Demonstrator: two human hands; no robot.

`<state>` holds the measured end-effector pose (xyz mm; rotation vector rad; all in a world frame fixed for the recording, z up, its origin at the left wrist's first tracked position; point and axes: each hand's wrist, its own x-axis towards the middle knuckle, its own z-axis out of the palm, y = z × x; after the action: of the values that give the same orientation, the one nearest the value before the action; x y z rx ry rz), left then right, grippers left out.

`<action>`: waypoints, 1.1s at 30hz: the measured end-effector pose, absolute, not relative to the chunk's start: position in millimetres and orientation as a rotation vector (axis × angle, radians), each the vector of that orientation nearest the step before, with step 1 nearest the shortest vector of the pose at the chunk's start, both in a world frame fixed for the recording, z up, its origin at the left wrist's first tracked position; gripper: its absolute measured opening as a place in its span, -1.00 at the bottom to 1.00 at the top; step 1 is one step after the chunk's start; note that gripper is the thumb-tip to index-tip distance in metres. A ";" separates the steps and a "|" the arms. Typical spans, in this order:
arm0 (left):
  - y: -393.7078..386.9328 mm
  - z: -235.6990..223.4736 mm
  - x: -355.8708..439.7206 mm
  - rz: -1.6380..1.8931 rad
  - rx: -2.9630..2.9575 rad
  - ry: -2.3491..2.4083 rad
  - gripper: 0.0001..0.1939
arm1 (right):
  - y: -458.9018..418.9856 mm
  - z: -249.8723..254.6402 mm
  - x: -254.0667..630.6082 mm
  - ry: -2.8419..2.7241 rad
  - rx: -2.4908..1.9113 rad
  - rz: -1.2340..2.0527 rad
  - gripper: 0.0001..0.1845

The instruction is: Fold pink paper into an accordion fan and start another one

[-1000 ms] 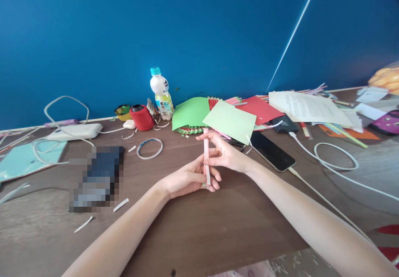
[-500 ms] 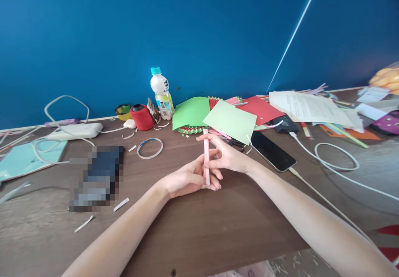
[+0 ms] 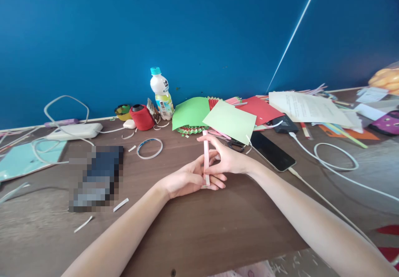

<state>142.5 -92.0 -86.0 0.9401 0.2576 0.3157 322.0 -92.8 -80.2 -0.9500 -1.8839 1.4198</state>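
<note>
Head view, pink strip: you have one visible, in the air over the middle of the worktop, between its back and near edges.
Your left grip: the left hand is closed on the strip's lower end, thumb in front.
Your right grip: the right hand holds the same strip, forefinger near the top end, thumb lower.
Done: by my judgement, the strip is cut narrow and you have it in both hands.
Left: it is not yet released; how much handling remains, I cannot tell.
Green sheets: two, one bright and one pale, near the back edge.
Red sheet: one, partly under the pale one.
White scraps: at least three, towards the left edge; two of them lie beside your left forearm.
Ring: one, flat.
Bottle: one, upright at the back edge.
Black phone: one, right of your hands.
</note>
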 end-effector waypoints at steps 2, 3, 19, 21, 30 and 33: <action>-92.4 -86.8 142.7 0.333 0.943 0.262 -0.20 | -93.0 -80.0 321.8 -1.885 -0.939 1.412 -0.18; -92.7 -87.0 142.9 0.341 0.948 0.269 -0.22 | -93.0 -80.1 321.8 -1.883 -0.933 1.403 -0.18; -92.4 -95.4 144.1 0.370 0.976 0.396 -0.47 | -84.3 -87.7 313.4 -1.299 -0.912 0.981 -0.84; -92.7 -95.4 144.0 0.360 0.960 0.418 -0.51 | -83.3 -89.3 314.4 -1.243 -0.904 1.002 -0.82; -83.0 -86.2 138.8 0.501 1.028 0.672 -0.68 | -73.1 -92.2 322.2 -0.878 -0.785 1.184 -0.65; -69.4 -83.8 127.6 0.616 1.045 0.755 -0.74 | -70.7 -90.7 325.5 -0.791 -0.799 1.209 -0.77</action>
<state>127.6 -69.4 -83.8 1.0448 0.7548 0.6157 325.5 -70.7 -90.7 -0.7986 -0.7912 1.2089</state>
